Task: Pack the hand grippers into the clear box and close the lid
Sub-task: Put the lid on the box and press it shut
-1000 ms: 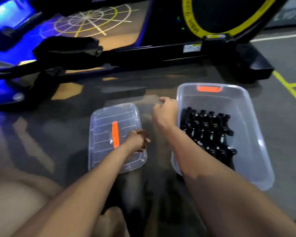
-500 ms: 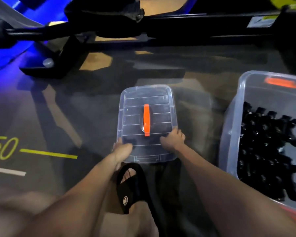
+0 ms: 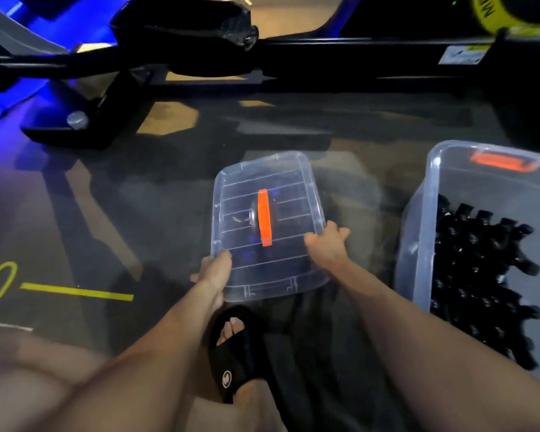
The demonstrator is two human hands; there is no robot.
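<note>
The clear lid (image 3: 247,194) with an orange handle strip is tilted, its near end raised off the dark floor. My left hand (image 3: 214,271) grips the lid's near left edge. My right hand (image 3: 326,244) grips its right edge. The clear box (image 3: 418,244) with an orange latch stands open at the right. Several black hand grippers (image 3: 480,275) lie packed in rows inside it.
A black gym machine frame (image 3: 200,60) with a foot and bolt crosses the far floor. My foot in a black slide sandal (image 3: 234,353) is just below the lid. Yellow floor markings (image 3: 75,291) run at the left.
My right hand left the box rim and both hands took hold of the lid. The lid has since tilted and lifted at its near end and turned slightly.
</note>
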